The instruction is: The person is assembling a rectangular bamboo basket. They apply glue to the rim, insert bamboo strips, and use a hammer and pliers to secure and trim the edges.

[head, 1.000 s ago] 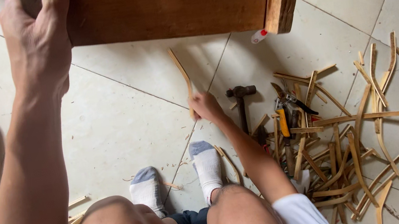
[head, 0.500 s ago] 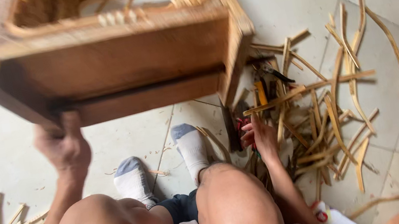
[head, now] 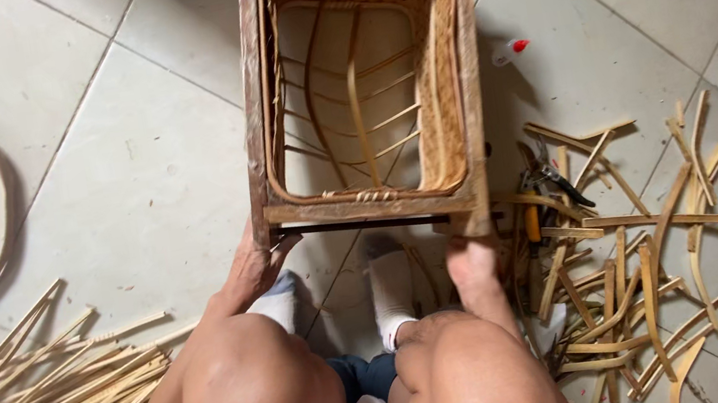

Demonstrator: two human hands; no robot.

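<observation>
I sit on the tiled floor with my knees up and hold a wooden box-shaped frame point(head: 261, 103) lined with woven rattan, its opening facing up at me. My left hand point(head: 253, 268) grips the frame's near left corner. My right hand point(head: 472, 260) grips the near right corner, its fingers hidden behind the wood. Bent cane ribs point(head: 356, 99) cross the frame's open bottom, with the floor showing through. My white-socked feet point(head: 391, 295) rest under the frame's near edge.
A heap of short cut cane pieces point(head: 638, 256) lies to the right, with pliers point(head: 552, 179) and a yellow-handled tool point(head: 531, 222) among them. Long cane strips point(head: 40, 396) are bundled at lower left. A cane hoop point(head: 2, 224) curves at far left. A small red-capped bottle point(head: 508, 50) lies beside the frame.
The frame has been turned from side-on to opening-up and set lower before me. My right hand left the cane pieces on the floor and now grips the frame's right corner.
</observation>
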